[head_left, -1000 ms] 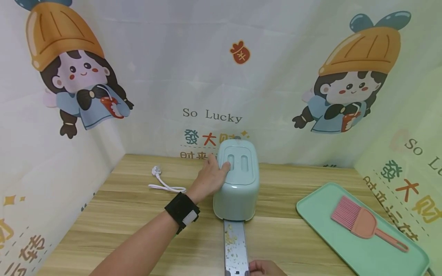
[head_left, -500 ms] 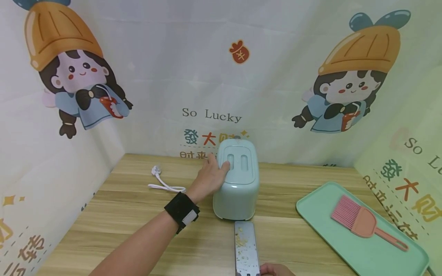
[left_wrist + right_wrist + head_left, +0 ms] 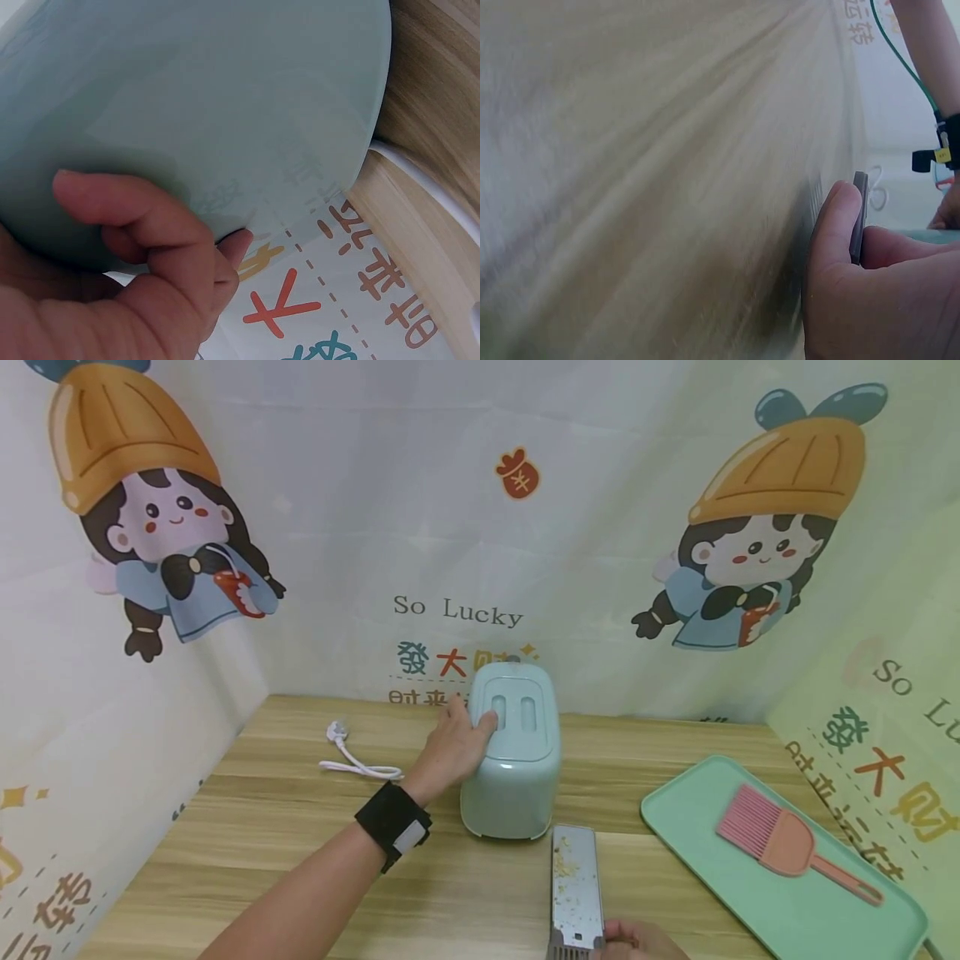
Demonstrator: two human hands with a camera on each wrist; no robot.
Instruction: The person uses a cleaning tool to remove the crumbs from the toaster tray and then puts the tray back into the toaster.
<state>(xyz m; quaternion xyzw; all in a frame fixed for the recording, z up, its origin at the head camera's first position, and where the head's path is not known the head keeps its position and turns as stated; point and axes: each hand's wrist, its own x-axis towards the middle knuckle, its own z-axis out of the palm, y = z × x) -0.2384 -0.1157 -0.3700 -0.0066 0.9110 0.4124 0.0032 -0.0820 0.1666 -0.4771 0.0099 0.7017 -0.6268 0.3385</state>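
Observation:
A pale mint toaster [image 3: 510, 793] with a lidded top stands in the middle of the table. My left hand [image 3: 457, 747] grips its left side, thumb on the top by a lid recess and the other fingers down the side. In the left wrist view, those curled fingers [image 3: 161, 225] lie against the smooth wall. Apart from the toaster, to its front right, is a metal crumb tray [image 3: 577, 885] with yellowish crumbs on it. My right hand [image 3: 637, 939] holds the tray's near right edge; in the right wrist view, thumb and fingers pinch its dark end [image 3: 859, 217].
A green tray [image 3: 690, 802] on the right carries a pink brush [image 3: 791, 847]. Left of the toaster lies a white power cord [image 3: 360, 764] with its plug. A printed cloth [image 3: 337, 527] hangs behind and at both sides of the wooden table [image 3: 247, 810].
The crumb tray has come out from under the toaster and moved right with my right hand; its grey grooved end now shows. My left hand and the toaster stay in place.

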